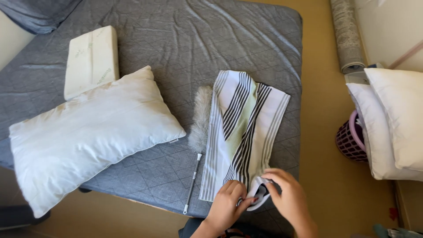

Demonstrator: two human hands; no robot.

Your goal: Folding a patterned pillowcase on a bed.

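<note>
A striped pillowcase (240,128), white with dark and pale green bands, lies flat on the grey quilted mattress (185,39). Both hands meet at its near end. My left hand (227,202) pinches the cloth's edge with fingers and thumb. My right hand (288,196) grips the same near edge and folds it back, so the lining shows. A bare white pillow (88,136) lies to the left on the mattress.
A fluffy grey duster (200,119) with a thin metal handle lies beside the pillowcase. A flat foam pillow (92,59) sits at the back left. To the right are stacked white pillows (392,119), a purple basket (350,141) and a rolled rug (348,35).
</note>
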